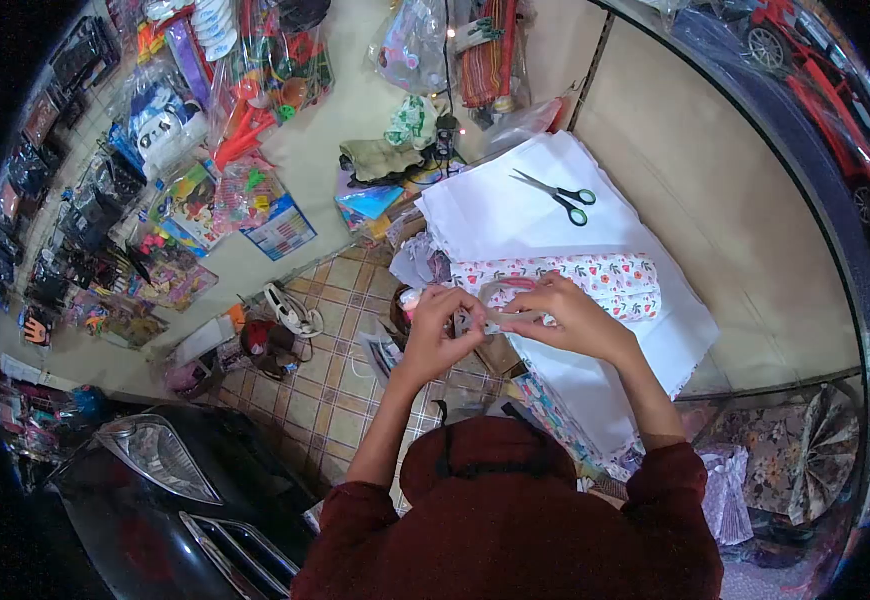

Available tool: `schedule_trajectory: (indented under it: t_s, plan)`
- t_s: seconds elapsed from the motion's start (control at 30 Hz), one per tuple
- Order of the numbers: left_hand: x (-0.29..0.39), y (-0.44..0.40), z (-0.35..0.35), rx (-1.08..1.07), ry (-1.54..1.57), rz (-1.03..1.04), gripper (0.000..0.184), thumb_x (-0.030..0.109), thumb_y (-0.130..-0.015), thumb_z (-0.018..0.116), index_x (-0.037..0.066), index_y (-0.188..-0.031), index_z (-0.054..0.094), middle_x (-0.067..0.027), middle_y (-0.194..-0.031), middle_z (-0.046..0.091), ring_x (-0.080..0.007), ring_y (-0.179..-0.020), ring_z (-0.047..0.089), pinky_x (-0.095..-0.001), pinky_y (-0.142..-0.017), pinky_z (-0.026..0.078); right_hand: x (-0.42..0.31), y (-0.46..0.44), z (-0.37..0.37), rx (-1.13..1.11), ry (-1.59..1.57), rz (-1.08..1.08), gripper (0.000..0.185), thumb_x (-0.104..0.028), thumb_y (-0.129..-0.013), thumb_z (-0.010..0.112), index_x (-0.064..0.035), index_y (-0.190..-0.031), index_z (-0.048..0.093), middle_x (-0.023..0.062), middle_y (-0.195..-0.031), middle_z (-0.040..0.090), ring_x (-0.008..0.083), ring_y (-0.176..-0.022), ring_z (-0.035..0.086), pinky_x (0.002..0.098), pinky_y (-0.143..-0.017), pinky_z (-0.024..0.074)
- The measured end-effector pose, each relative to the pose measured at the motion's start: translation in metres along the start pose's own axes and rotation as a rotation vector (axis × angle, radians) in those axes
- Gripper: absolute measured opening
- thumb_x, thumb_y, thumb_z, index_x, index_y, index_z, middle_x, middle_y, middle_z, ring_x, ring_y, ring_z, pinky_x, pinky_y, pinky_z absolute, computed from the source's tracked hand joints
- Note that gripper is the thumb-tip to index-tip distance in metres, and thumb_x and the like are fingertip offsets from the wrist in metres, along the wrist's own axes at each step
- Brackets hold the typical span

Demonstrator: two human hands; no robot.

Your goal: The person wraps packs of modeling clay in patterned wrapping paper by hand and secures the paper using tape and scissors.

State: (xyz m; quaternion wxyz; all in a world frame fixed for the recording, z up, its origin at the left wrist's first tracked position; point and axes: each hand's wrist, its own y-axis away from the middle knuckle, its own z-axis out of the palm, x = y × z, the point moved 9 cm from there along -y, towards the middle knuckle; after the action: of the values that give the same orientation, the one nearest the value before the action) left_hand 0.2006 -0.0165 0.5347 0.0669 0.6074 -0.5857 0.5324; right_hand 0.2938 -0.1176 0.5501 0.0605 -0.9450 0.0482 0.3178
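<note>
My right hand (573, 312) is closed on a roll of clear tape (496, 289), with fingers and thumb pinched at its near side. My left hand (442, 335) is closed close beside it, fingertips curled at a small translucent piece between the hands that looks like the tape's end. Just beyond the hands lies a package wrapped in white floral paper (615, 276), partly hidden by my right hand and the tape. Scissors with black and green handles (565, 197) lie slightly open on the white paper sheets (490, 205) behind the package.
Packaged toys (255, 110) hang on the wall at left. A black toy car (155, 490) stands at lower left on the tiled floor (330, 400). A glass case with a red toy vehicle (815, 100) is at right. Folded floral items (790, 450) sit at lower right.
</note>
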Motion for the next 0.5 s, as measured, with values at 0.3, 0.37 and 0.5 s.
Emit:
schedule_trajectory:
  t_s: [0.3,0.37,0.5]
  plan:
    - [-0.036,0.015,0.034,-0.245,0.743,-0.396,0.011,0.011,-0.082,0.053,0.0,-0.083,0.056,-0.0016,-0.08,0.057,-0.0103,-0.078,0.055,-0.0251,-0.074,0.044,0.022,0.016,-0.003,-0.121,-0.576,0.073,0.021,-0.019,-0.089,0.065,-0.002,-0.102,0.068,0.0052,-0.081,0.068,0.0107,-0.074,0.057,0.0274,-0.07,0.0463]
    - [-0.037,0.017,0.038,-0.233,0.738,-0.428,0.01,0.009,-0.083,0.051,0.0,-0.083,0.056,-0.0019,-0.08,0.058,-0.0101,-0.078,0.055,-0.0243,-0.074,0.044,0.018,0.017,-0.009,-0.001,-0.47,-0.073,0.02,-0.016,-0.089,0.065,-0.0006,-0.101,0.068,0.0048,-0.08,0.068,0.0094,-0.069,0.058,0.0254,-0.067,0.0461]
    - [-0.044,0.021,0.047,-0.203,0.83,-0.472,0.011,0.007,-0.083,0.048,0.001,-0.085,0.057,-0.0023,-0.08,0.058,-0.0096,-0.079,0.056,-0.0242,-0.075,0.045,0.008,0.022,-0.016,0.016,-0.489,-0.055,0.02,-0.011,-0.087,0.066,0.0012,-0.102,0.067,0.0079,-0.084,0.07,0.0113,-0.074,0.062,0.0283,-0.07,0.0485]
